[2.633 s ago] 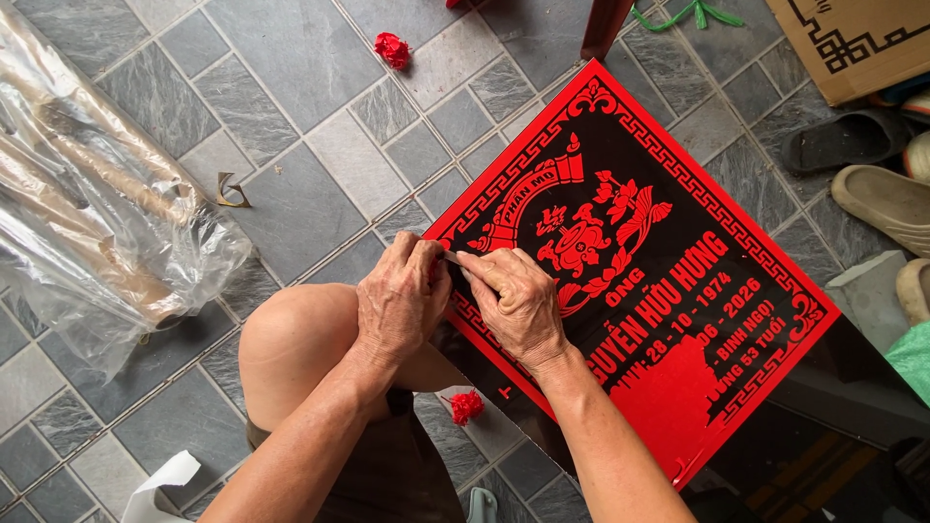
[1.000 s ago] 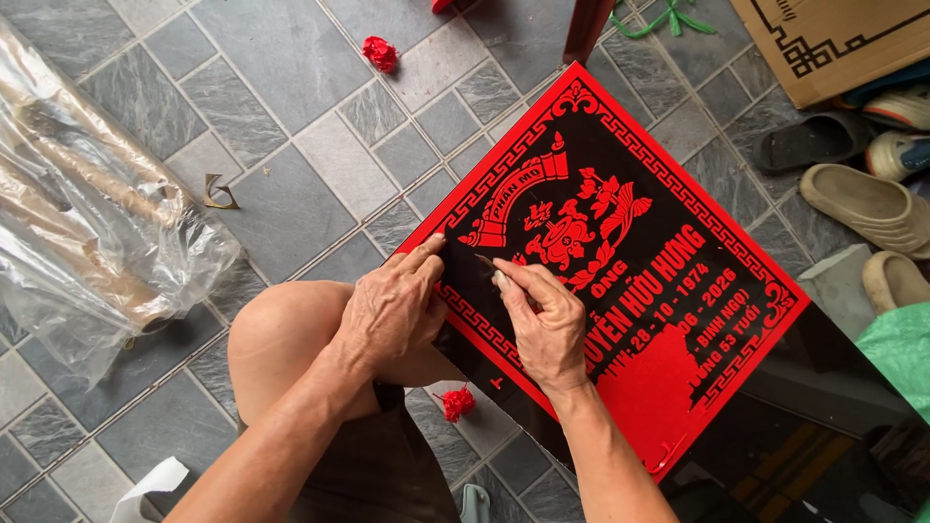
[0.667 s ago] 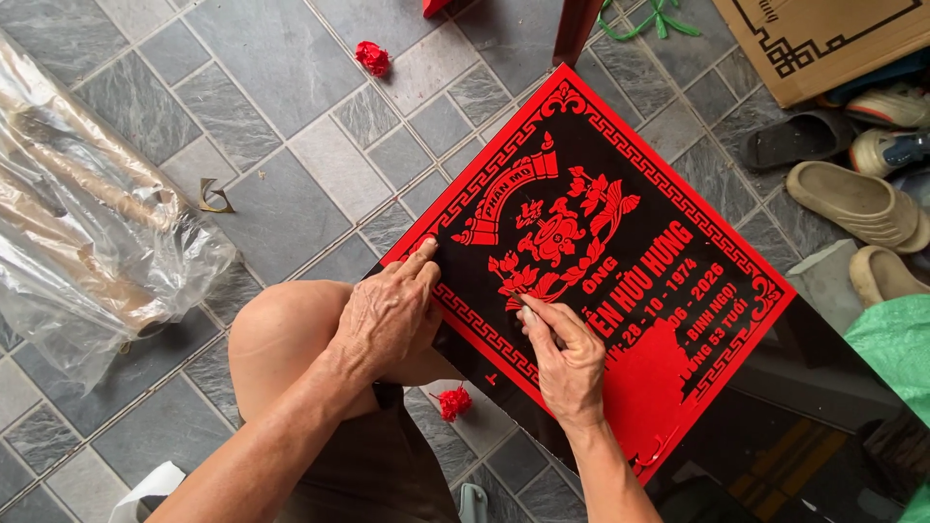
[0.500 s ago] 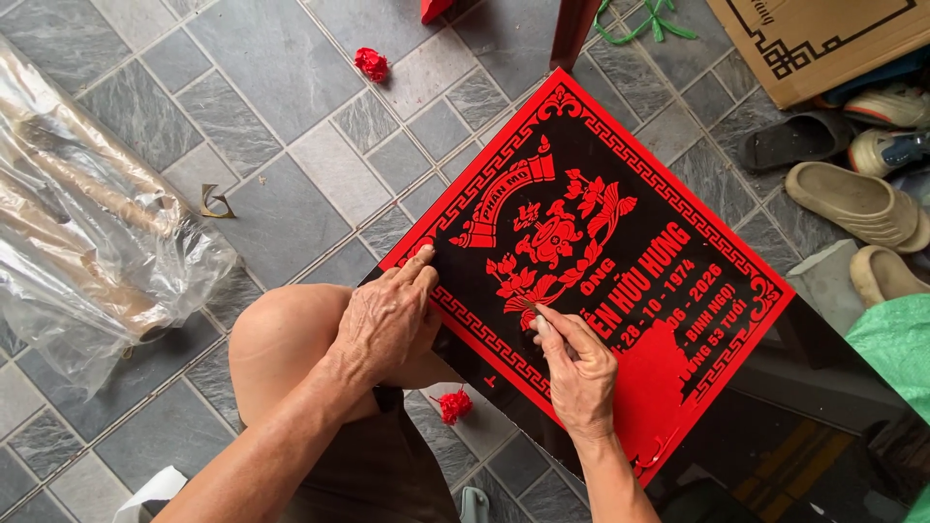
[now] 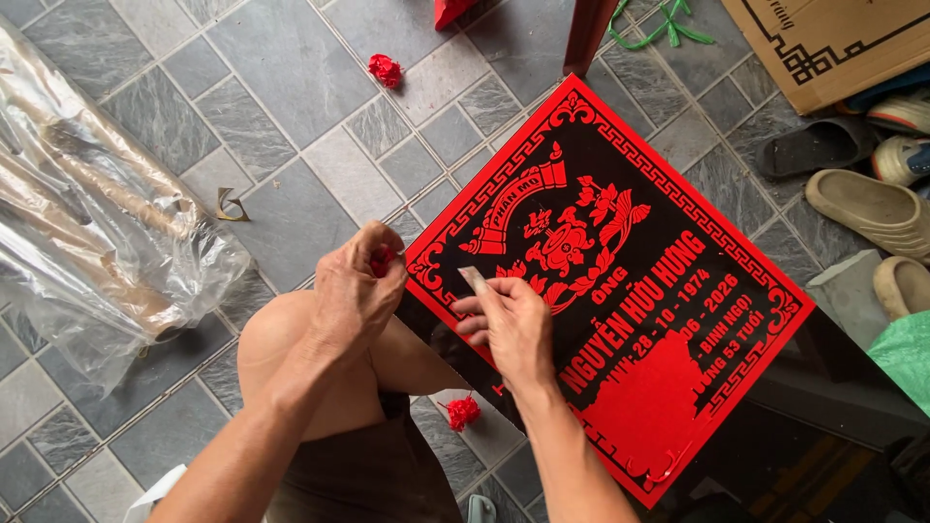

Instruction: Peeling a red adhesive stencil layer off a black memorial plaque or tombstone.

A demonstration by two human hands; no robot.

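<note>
Plaque (image 5: pixel 620 291), black with red ornament and lettering, lay tilted on the tiled floor (image 5: pixel 291 87), its near-left edge against the person's bare knee (image 5: pixel 291 358). Right hand (image 5: pixel 513 329) was pinched closed on a small flat blade (image 5: pixel 474 280) over the plaque's left corner. Left hand (image 5: pixel 354 291) was curled shut on a red scrap (image 5: pixel 381 260) at that edge. Red scraps (image 5: pixel 385 70) lay on the tiles; clear plastic wrapping (image 5: pixel 97 223) at the floor's left edge, sandals (image 5: pixel 862 208) and a cardboard box (image 5: pixel 833 39) toward the right.

Grey slate-look floor tiles (image 5: pixel 291 87) fill the frame under even daylight. A wooden furniture leg (image 5: pixel 589 34) stands at top centre; a cardboard box (image 5: pixel 833 39) occupies the upper right corner.
</note>
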